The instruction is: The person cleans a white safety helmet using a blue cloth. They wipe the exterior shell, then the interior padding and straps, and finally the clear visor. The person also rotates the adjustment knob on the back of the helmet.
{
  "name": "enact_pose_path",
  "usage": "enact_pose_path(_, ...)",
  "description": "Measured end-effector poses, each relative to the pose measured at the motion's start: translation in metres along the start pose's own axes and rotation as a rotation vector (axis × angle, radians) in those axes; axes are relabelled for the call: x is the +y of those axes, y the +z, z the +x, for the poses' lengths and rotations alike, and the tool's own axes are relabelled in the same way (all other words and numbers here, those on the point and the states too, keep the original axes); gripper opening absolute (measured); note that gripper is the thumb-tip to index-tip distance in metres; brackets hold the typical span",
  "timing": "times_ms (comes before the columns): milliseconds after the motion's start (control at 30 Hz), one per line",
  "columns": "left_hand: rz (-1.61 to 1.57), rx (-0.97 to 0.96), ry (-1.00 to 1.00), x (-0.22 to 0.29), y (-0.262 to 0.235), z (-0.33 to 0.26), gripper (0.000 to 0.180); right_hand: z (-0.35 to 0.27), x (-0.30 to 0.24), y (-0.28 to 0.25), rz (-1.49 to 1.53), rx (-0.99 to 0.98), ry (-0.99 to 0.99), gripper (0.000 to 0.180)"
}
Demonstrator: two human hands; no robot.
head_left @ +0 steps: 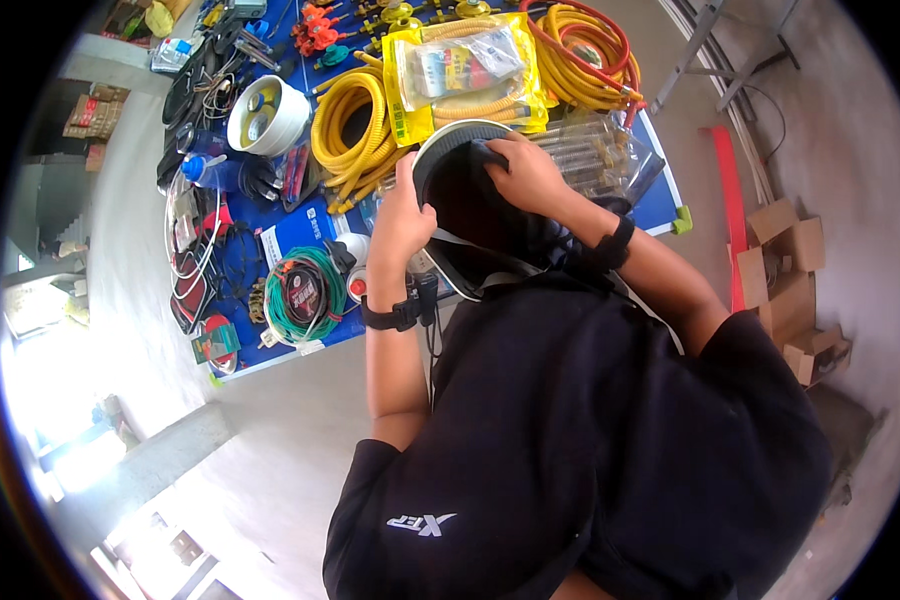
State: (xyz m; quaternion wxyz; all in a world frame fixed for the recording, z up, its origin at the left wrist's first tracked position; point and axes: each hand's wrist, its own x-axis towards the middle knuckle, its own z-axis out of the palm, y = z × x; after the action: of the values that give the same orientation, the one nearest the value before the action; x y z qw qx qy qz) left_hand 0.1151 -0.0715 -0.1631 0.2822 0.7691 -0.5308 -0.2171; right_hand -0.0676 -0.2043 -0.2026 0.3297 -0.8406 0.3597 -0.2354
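In front of my chest is a dark-lined item with a curved white rim (438, 140), a grey ribbed inner edge and a pale strap near its lower side. I cannot tell its exact kind. My left hand (402, 218) grips the rim at its left side, fingers hidden behind it and thumb in front. My right hand (528, 178) is closed on black fabric (482, 162) at the upper right of the opening. Black bands circle both wrists. The depth of the dark interior is hidden in shadow.
The blue table (660, 205) carries yellow hoses (350, 125), a yellow package (460, 75), a white bowl (269, 116), a green cable coil (305, 296) and bagged metal hoses (595, 155). Open cardboard boxes (785, 260) and a metal stand (725, 45) are on the right.
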Motion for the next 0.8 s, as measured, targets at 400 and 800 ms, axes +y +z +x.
enact_pose_path(400,-0.065,-0.088,0.034,-0.005,-0.009,0.005,0.075,-0.016,-0.055,-0.005,-0.202,-0.274,-0.299,0.032)
enact_pose_path(800,0.205,-0.006,-0.065,0.007,0.000,0.003,0.060,-0.030,-0.064,-0.037,-0.333,-0.753,-0.277,0.030)
